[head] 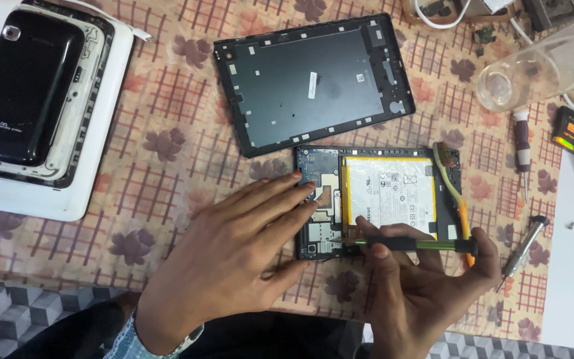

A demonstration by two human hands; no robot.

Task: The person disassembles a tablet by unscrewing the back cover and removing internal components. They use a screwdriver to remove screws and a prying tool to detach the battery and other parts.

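A single head-worn camera looks steeply down from close above the table point(167, 153), facing away from the person. The person's arms enter from the near edge; the table's far edge lies beyond the frame.

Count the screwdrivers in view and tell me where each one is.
3. A green-shafted screwdriver is in the right hand, over the opened tablet. A white-handled one and a silver one lie on the tablecloth to the right. Clutter at the top edge may hide more.
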